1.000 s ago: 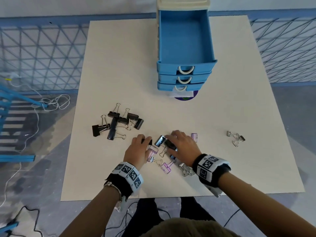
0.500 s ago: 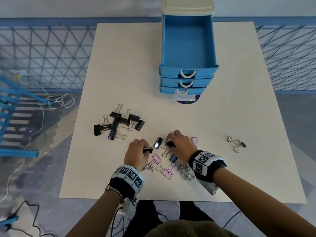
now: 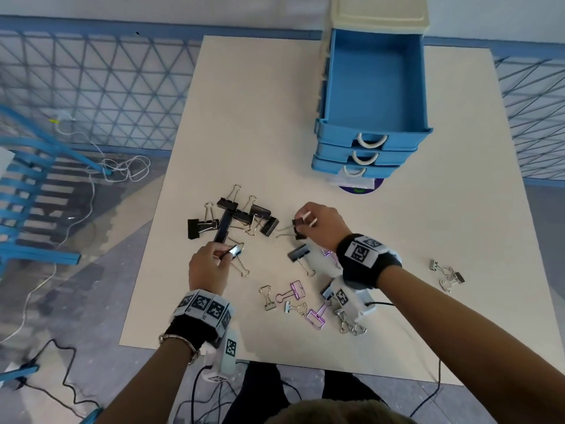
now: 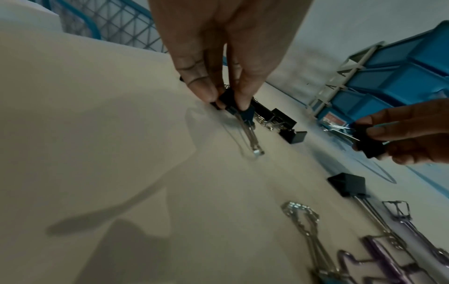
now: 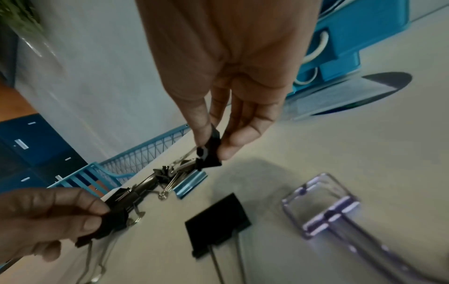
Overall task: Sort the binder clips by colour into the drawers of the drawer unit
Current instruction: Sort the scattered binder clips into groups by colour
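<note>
My left hand (image 3: 214,258) pinches a black binder clip (image 3: 234,250) between thumb and fingers, its wire handles trailing on the table (image 3: 275,117); the left wrist view shows that clip (image 4: 228,100) held just above the surface. My right hand (image 3: 318,220) pinches another black clip (image 3: 298,228), lifted off the table, seen as the clip (image 5: 210,153) in the right wrist view. Both hands hover beside a pile of black clips (image 3: 235,218). The blue drawer unit (image 3: 371,142) stands at the back with its top drawer (image 3: 376,84) pulled out and empty.
One loose black clip (image 3: 299,254) lies between my hands. Purple clips (image 3: 295,290) and silver clips (image 3: 267,298) are scattered near the front edge under my right wrist. A small silver cluster (image 3: 446,273) sits at the right. Blue mesh fencing surrounds the table.
Each hand has picked a black clip from the mixed group near the front and moved up and left toward the black pile. The camera view has come closer.
</note>
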Demonstrator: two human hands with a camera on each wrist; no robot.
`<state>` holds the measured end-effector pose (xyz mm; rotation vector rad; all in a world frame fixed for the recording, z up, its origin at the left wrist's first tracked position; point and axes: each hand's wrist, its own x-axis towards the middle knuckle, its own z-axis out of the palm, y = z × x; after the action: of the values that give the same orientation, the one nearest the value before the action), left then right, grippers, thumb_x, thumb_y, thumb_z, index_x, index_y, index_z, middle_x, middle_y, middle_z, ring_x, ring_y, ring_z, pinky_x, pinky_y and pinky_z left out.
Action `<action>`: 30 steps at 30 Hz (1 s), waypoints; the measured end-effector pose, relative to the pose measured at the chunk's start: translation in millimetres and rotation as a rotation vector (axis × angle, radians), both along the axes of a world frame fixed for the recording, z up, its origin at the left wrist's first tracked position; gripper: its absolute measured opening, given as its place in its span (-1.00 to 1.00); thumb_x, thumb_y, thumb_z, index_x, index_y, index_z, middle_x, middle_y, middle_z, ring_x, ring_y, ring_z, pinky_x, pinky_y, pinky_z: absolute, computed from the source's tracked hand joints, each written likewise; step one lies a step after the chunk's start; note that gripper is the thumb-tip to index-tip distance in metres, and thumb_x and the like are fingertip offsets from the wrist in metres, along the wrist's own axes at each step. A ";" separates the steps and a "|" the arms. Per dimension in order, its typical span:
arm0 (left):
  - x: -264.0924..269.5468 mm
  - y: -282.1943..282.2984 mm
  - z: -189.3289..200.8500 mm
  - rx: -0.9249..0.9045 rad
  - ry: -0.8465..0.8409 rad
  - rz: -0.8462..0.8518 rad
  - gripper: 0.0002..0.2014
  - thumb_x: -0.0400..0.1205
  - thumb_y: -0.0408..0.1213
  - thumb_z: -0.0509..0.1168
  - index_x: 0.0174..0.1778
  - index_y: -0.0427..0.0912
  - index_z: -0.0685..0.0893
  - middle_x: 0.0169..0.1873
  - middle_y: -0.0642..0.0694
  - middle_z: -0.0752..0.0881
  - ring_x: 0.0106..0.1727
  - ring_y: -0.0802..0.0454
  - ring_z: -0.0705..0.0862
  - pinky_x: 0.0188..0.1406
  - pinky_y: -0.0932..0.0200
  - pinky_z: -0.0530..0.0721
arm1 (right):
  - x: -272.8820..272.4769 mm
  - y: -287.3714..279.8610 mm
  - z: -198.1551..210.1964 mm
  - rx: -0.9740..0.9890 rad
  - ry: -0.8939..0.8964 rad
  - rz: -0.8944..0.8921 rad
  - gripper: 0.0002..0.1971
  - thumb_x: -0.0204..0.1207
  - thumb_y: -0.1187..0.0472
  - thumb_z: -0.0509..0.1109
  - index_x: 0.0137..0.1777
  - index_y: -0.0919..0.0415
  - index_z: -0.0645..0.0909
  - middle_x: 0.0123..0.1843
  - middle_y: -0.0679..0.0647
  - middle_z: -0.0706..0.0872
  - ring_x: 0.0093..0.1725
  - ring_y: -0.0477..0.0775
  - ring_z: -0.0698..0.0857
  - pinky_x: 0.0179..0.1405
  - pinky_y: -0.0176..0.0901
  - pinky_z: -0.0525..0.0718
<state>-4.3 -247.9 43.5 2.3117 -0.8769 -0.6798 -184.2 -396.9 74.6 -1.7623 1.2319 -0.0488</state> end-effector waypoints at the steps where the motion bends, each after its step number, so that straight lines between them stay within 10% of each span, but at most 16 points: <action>1: 1.9 0.8 -1.0 -0.002 -0.010 0.006 -0.89 0.51 -0.46 0.34 -0.07 -0.30 0.67 -0.04 -0.26 0.76 -0.15 -0.08 0.63 -0.09 0.13 0.54 | 6.9 -1.6 -2.2 -0.002 -0.005 -0.022 -0.84 0.44 0.30 0.40 0.02 0.19 0.62 -0.16 0.10 0.64 -0.18 0.07 0.58 -0.11 -0.20 0.52; 9: 1.4 -1.6 -2.0 -0.016 -0.098 -0.064 -0.84 0.51 -0.51 0.31 -0.01 -0.32 0.62 0.07 -0.34 0.59 -0.03 -0.25 0.68 -0.06 0.02 0.61 | 9.2 7.4 -17.1 -0.041 0.063 0.031 -0.63 0.42 0.39 0.37 0.24 0.17 0.56 0.17 0.23 0.64 -0.01 0.22 0.67 0.07 -0.09 0.56; 16: -54.9 -17.3 20.4 -0.073 -0.182 -0.695 -0.68 0.55 -0.49 0.24 0.22 -0.21 0.57 0.21 -0.23 0.57 0.06 -0.06 0.63 -0.07 0.24 0.63 | -49.4 46.1 12.7 -0.165 0.321 0.340 -0.62 0.42 0.04 0.44 0.18 0.15 0.51 0.14 0.12 0.54 0.03 0.19 0.63 -0.02 -0.04 0.55; 21: -89.0 -39.6 11.5 0.254 -0.367 -1.090 -0.33 0.50 -0.60 0.18 0.51 -0.07 0.19 0.57 -0.18 0.11 0.49 -0.17 0.25 0.19 -0.03 0.52 | -66.2 77.9 -1.6 -0.125 0.480 0.416 -0.49 0.37 -0.04 0.46 0.20 0.22 0.44 0.19 0.17 0.50 0.13 0.22 0.59 -0.09 -0.04 0.53; 30: -68.0 -24.8 2.4 0.316 -0.418 -0.998 -0.57 0.52 -0.59 0.19 0.31 -0.28 0.44 0.50 -0.25 0.26 0.36 -0.23 0.38 0.08 -0.03 0.61 | -58.3 80.9 -10.4 -0.184 0.376 0.285 -0.70 0.43 0.21 0.35 0.14 0.28 0.48 0.16 0.22 0.52 0.04 0.28 0.61 -0.17 -0.05 0.51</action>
<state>-72.3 -272.7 45.9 2.2053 -2.3232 -0.7496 -242.5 -316.0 64.2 -2.1616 1.2529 0.3593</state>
